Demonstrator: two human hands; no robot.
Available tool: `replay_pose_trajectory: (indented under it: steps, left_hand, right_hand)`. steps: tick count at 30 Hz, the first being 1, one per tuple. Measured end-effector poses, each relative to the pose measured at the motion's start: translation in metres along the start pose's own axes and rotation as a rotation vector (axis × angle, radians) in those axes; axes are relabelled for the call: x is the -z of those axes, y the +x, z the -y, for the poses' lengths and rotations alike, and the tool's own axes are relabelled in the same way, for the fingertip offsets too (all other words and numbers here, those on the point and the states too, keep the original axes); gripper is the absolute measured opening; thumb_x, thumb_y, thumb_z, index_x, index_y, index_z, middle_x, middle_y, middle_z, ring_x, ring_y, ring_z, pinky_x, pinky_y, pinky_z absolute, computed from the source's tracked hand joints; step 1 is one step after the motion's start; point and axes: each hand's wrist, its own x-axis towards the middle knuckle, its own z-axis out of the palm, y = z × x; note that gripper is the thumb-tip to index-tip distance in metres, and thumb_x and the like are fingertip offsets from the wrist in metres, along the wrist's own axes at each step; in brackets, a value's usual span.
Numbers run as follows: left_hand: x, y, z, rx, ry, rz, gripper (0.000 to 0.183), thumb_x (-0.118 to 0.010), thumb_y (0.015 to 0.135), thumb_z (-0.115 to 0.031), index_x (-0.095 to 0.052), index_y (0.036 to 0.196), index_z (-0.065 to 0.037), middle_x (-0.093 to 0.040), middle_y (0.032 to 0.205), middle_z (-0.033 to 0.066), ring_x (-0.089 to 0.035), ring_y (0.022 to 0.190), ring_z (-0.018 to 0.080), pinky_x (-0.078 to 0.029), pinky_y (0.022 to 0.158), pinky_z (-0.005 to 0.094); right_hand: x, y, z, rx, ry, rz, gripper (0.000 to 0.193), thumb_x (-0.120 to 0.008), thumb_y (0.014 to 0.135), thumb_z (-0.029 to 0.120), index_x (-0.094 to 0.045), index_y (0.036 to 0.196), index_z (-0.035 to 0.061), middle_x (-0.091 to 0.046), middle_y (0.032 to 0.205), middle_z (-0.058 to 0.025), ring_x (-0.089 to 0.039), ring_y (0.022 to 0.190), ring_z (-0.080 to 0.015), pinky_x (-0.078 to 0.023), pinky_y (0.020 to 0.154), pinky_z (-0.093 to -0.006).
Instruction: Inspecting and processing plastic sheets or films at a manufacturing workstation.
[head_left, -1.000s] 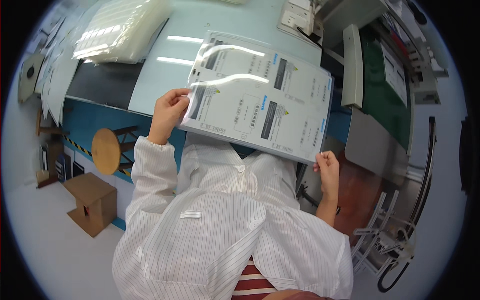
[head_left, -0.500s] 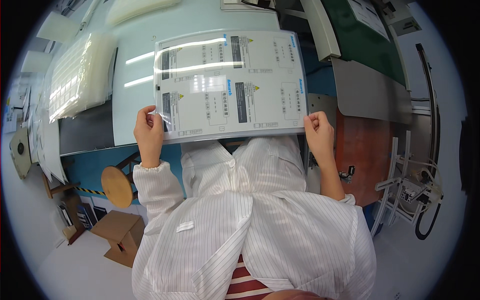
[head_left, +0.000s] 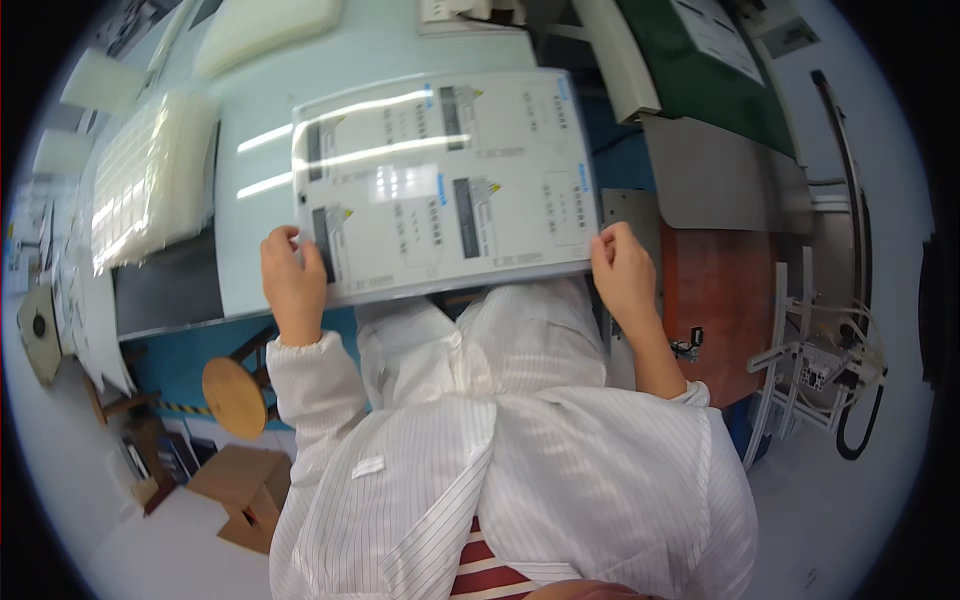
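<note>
A wide flat sheet (head_left: pixel 400 190) lies at the near edge of the table, printed with four-sided label blocks, dark panels and yellow warning triangles. Its glossy, clear surface catches light streaks, and its near edge reaches out over my lap. My left hand (head_left: pixel 294 285) is closed, thumb against fingers, on the sheet's left edge near the close corner. On the opposite side, my right hand (head_left: pixel 625 272) pinches the right edge near its close corner. Fingertips under the sheet are hidden.
The pale table (head_left: pixel 258 215) carries a stack of plastic-wrapped translucent sheets (head_left: pixel 150 185) at left. A green conveyor bed (head_left: pixel 715 70) and grey metal plate (head_left: pixel 725 170) stand at right, above an orange-red panel (head_left: pixel 712 290). A round stool (head_left: pixel 235 397) and cardboard box (head_left: pixel 235 480) are lower left.
The whole view has turned and shifted slightly, so the table and sheet appear lower at left. Both hands keep their hold on the sheet's edges.
</note>
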Motion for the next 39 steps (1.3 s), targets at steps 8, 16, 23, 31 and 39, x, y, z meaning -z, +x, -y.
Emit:
replay_pose_trajectory:
  steps: [8, 16, 23, 31, 39]
  left_hand:
    - [-0.024, 0.016, 0.009, -0.090, 0.043, -0.094, 0.034, -0.058, 0.090, -0.022, -0.055, 0.114, 0.003, -0.055, 0.100, 0.0182, -0.054, 0.090, 0.0314, -0.043, 0.079, 0.0391]
    - [-0.037, 0.018, 0.003, -0.034, 0.150, -0.130, 0.040, -0.053, 0.093, -0.027, -0.051, 0.122, 0.001, -0.051, 0.108, 0.0207, -0.050, 0.099, 0.0357, -0.040, 0.087, 0.0436]
    - [-0.040, 0.019, 0.004, -0.019, 0.176, -0.142, 0.040, -0.053, 0.093, -0.026, -0.051, 0.122, 0.000, -0.050, 0.108, 0.0205, -0.050, 0.100, 0.0351, -0.040, 0.088, 0.0432]
    - [-0.040, 0.021, -0.003, -0.029, 0.126, -0.147, 0.039, -0.053, 0.093, -0.023, -0.051, 0.123, 0.001, -0.050, 0.107, 0.0191, -0.051, 0.098, 0.0336, -0.042, 0.086, 0.0407]
    - [-0.034, 0.018, 0.000, -0.011, 0.117, -0.167, 0.037, -0.054, 0.091, -0.022, -0.053, 0.121, 0.001, -0.051, 0.106, 0.0194, -0.051, 0.097, 0.0337, -0.042, 0.086, 0.0403]
  right_hand:
    - [0.053, 0.066, -0.052, -0.159, 0.195, -0.128, 0.025, -0.061, 0.088, 0.022, -0.057, 0.100, 0.0005, -0.060, 0.070, -0.0065, -0.058, 0.063, -0.0187, -0.046, 0.060, -0.0306]
    - [0.094, 0.166, -0.143, -0.517, 1.457, -0.344, 0.055, -0.042, 0.094, 0.010, -0.020, 0.140, -0.0109, -0.031, 0.140, -0.0277, -0.037, 0.129, -0.0385, -0.037, 0.107, -0.0442]
    - [0.106, 0.221, -0.191, -0.676, 1.787, -0.441, 0.061, -0.038, 0.095, 0.013, -0.007, 0.145, -0.0037, -0.011, 0.150, -0.0244, -0.016, 0.140, -0.0356, -0.018, 0.114, -0.0462]
    - [0.120, 0.234, -0.224, -0.764, 1.828, -0.586, 0.059, -0.042, 0.094, 0.018, -0.013, 0.142, -0.0021, -0.020, 0.144, -0.0254, -0.028, 0.131, -0.0367, -0.030, 0.106, -0.0472]
    - [0.116, 0.236, -0.252, -0.947, 1.877, -0.635, 0.030, -0.053, 0.091, 0.016, -0.047, 0.113, -0.0020, -0.051, 0.104, -0.0142, -0.055, 0.091, -0.0237, -0.050, 0.078, -0.0358]
